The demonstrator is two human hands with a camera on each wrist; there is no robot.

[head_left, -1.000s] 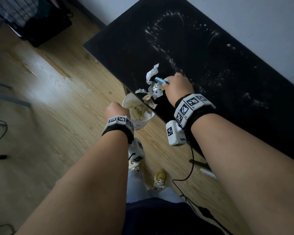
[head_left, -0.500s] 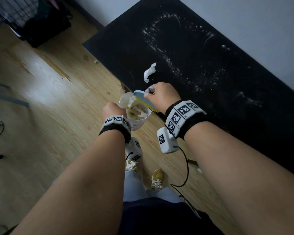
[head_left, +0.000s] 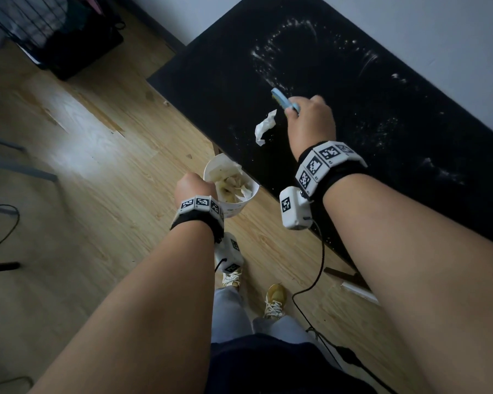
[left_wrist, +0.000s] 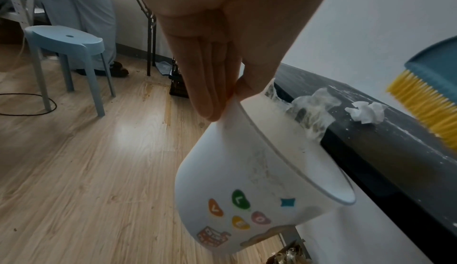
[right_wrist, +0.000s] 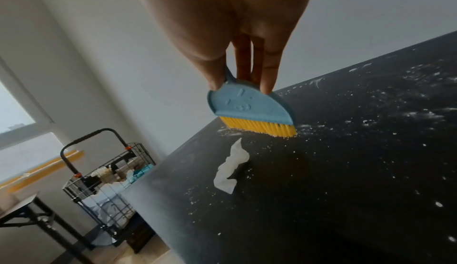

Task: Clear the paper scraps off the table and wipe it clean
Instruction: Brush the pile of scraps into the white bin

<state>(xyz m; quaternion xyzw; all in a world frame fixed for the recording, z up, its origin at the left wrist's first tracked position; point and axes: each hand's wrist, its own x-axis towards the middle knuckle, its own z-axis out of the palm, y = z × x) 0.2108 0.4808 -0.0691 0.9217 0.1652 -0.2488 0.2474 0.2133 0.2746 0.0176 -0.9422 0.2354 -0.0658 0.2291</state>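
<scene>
My right hand [head_left: 310, 120] [right_wrist: 241, 76] grips a small blue brush with yellow bristles [right_wrist: 257, 115] [head_left: 283, 99] [left_wrist: 430, 96], held just above the black table [head_left: 382, 115] [right_wrist: 346, 190]. One crumpled white paper scrap [head_left: 265, 127] [right_wrist: 231, 168] [left_wrist: 366, 111] lies on the table just nearer than the bristles. My left hand [head_left: 194, 184] [left_wrist: 217, 92] pinches the rim of a white paper cup [head_left: 231, 191] [left_wrist: 252, 190], held against the table's near edge. The cup holds several scraps. White crumbs and dust streaks [head_left: 282, 52] cover the tabletop.
A wire basket with a black handle [right_wrist: 108, 170] [head_left: 40, 29] stands on the wooden floor beyond the table's left end. A light blue stool [left_wrist: 64, 53] and a cable lie on the floor to the left. A wall runs behind the table.
My right hand has lifted the brush from over the cup back out across the table, beyond the remaining scrap. The cup now holds the scraps that were swept off the edge.
</scene>
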